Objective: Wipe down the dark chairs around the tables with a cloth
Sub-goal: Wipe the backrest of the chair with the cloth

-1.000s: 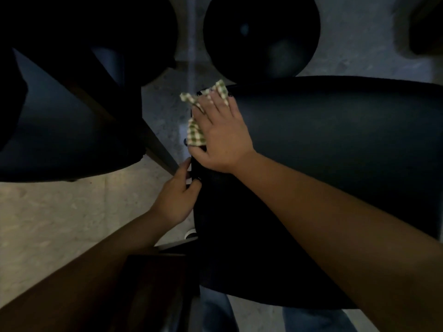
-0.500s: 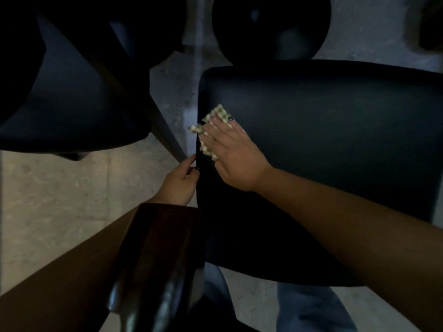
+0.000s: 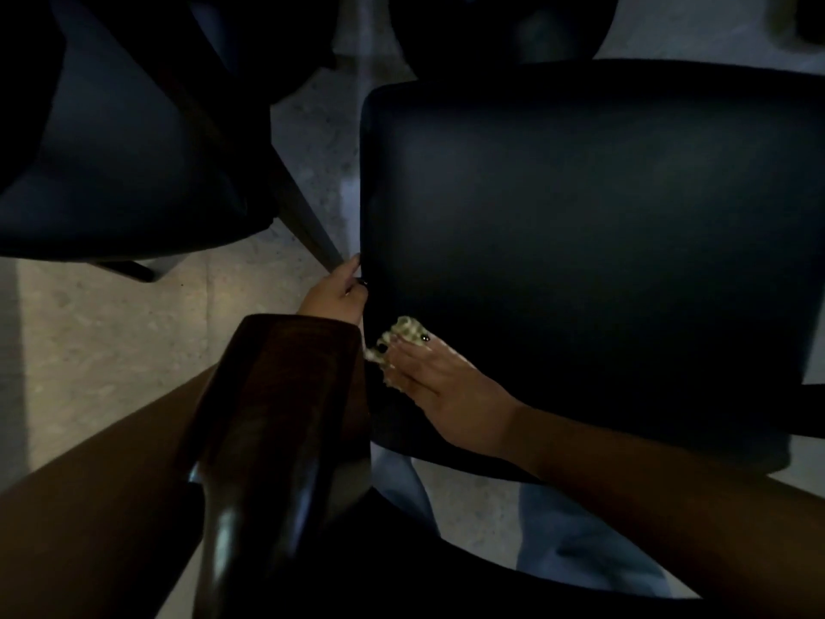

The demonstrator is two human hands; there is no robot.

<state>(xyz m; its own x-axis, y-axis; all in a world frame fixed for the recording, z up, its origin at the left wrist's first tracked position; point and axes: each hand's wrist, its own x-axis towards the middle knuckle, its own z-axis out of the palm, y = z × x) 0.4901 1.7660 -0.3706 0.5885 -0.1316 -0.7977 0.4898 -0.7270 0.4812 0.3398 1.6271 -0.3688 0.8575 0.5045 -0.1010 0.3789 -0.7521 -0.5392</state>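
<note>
Right hand (image 3: 439, 386) lies flat, fingers straight, pressing the cloth (image 3: 398, 339) onto the seat (image 3: 580, 243) at its left edge, lower centre of frame; left hand (image 3: 337, 294) grips that edge to steady it. I'd keep the palm flat and overlap passes right across

Pale speckled stone floor (image 3: 111, 350) carries dark chairs: one padded seat (image 3: 602, 225) at right, another chair (image 3: 111, 172) at left, its leg (image 3: 308, 225) slanting down between them.
</note>
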